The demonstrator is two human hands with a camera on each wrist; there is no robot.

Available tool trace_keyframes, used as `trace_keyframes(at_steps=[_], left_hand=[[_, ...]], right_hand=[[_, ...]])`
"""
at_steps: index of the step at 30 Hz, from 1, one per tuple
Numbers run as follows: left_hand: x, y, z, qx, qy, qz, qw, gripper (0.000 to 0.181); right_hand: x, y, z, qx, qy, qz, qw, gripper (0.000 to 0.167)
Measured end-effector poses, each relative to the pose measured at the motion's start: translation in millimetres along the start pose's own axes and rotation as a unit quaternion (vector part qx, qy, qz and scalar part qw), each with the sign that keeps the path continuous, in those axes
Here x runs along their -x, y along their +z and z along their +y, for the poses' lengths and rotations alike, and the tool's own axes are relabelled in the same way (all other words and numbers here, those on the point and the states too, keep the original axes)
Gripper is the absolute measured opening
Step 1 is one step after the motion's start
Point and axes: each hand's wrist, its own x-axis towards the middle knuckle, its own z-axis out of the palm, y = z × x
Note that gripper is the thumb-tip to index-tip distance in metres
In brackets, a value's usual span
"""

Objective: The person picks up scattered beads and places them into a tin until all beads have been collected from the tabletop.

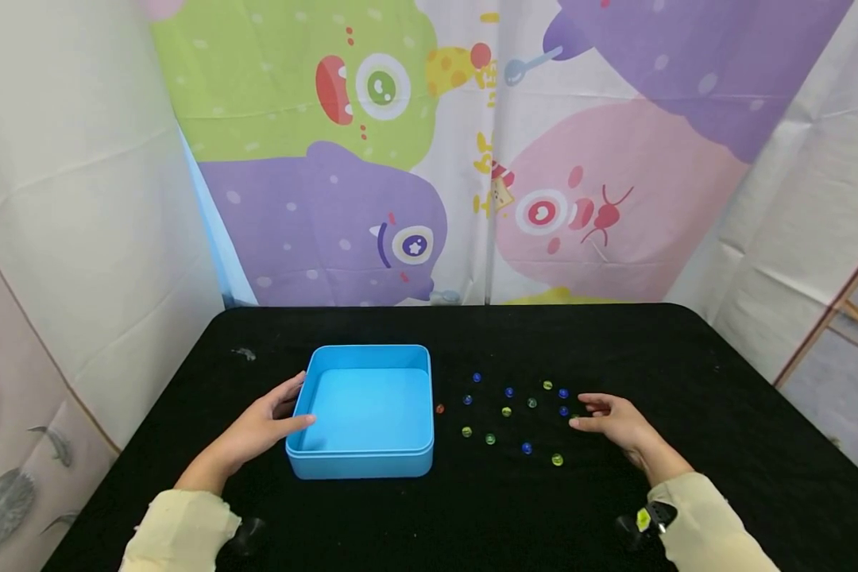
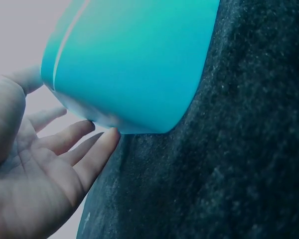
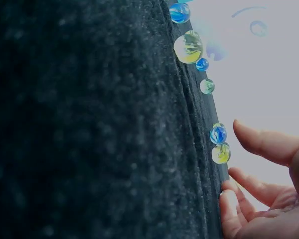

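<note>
My left hand point(image 1: 260, 429) holds the left wall of a blue box point(image 1: 361, 465), thumb over the rim and fingers along the outside. The left wrist view shows that hand's fingertips point(image 2: 112, 133) against the outer side of the box point(image 2: 129, 69). To the right of the box, several glass marbles lie scattered, among them a blue one point(image 1: 527, 448), a yellow one point(image 1: 558, 460) and a red one point(image 1: 439, 409) close to the box wall. My right hand point(image 1: 622, 429) is at the right edge of the marbles, thumb and fingers apart, near a yellow marble point(image 3: 221, 154), with nothing visibly held.
A black cloth point(image 1: 472, 524) covers the table. The box is uncovered, with its bare floor point(image 1: 368, 405) showing. Behind the table hangs a curtain point(image 1: 465, 238) with cartoon figures. A small grey mark point(image 1: 244, 353) shows at the back left of the cloth.
</note>
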Motion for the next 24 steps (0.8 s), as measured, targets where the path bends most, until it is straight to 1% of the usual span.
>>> trace_keyframes(at_steps=[3,8,12,17,19,24], left_hand=[[-1.7,0.3,-1.9,0.013,-0.006,0.001,0.9999,0.076],[-2.9,0.3,-5.0,0.021,-0.021,0.010,0.9995,0.075],[-2.0,-0.3,-6.5,0.033,-0.019,0.010,0.9992,0.074],[-1.0,-0.8,-7.3,0.047,-0.019,0.006,0.9987,0.073],[-0.7,-1.0,-7.4,0.051,-0.025,0.006,0.9984,0.074],[0.2,-2.7,-8.5,0.067,-0.040,0.011,0.9968,0.074]], right_hand=[[-1.3,1.1,2.0,-0.020,-0.007,-0.005,0.9998,0.058],[-1.7,3.2,0.7,-0.029,-0.004,-0.004,0.9996,0.051],[-1.3,3.8,-2.1,-0.020,-0.001,-0.004,0.9998,0.045],[-3.2,2.8,-0.8,0.012,0.008,0.003,0.9999,0.037],[-4.0,2.5,0.3,0.024,0.009,0.006,0.9997,0.034],[-5.4,2.2,0.0,0.032,0.003,0.012,0.9994,0.029]])
